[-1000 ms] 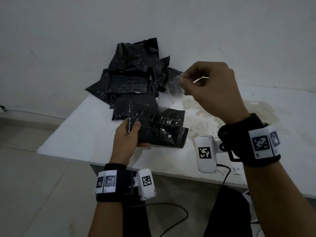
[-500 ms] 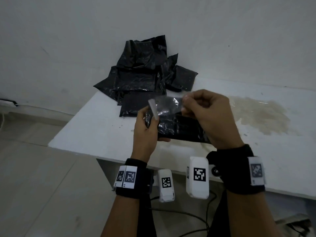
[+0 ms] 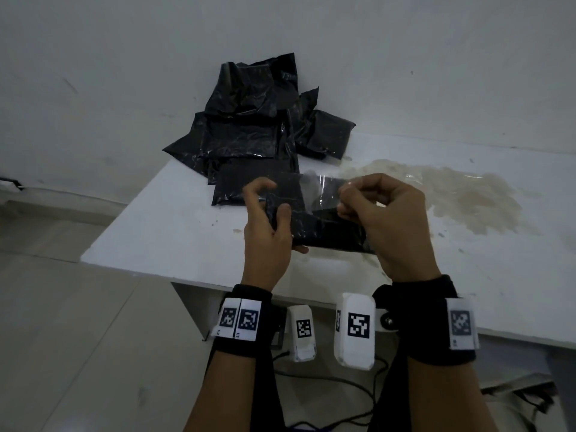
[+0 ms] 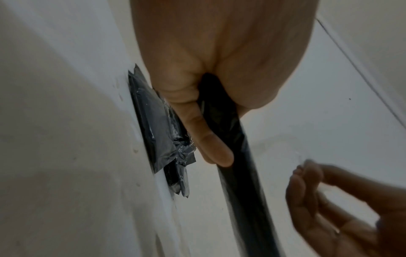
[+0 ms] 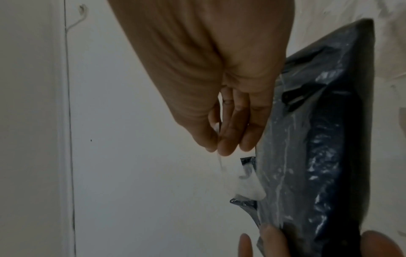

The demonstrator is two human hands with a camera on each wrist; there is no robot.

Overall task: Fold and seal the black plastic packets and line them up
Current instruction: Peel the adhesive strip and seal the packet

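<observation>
A white table [image 3: 174,232] is seen against a pale wall [image 3: 124,73], its top marked by a brownish stain [image 3: 461,194] on the right. At the far left corner of the table a heap of black packets [image 3: 252,126] is piled, some leaning on the wall, one overhanging the table's left edge.

In front of the heap, above the table's near part, a single black packet [image 3: 330,229] is held between both hands. Its long axis is laid left to right across the head view, roughly parallel to the near table edge, with its broad face turned upward and toward the camera.

The packet's left end is gripped by the left hand [image 3: 268,232]: the thumb is pressed on the near face and the fingers are curled round the far side, with the index finger raised above the top edge. In the left wrist view the packet is seen edge-on, running away from the palm.

A strip of clear tape [image 3: 321,191] is pinched by the right hand [image 3: 392,226] between thumb and curled fingertips, just above the packet's upper edge at its right half. The tape is stretched leftward across the packet's top; whether it is already touching the plastic cannot be told.
</observation>
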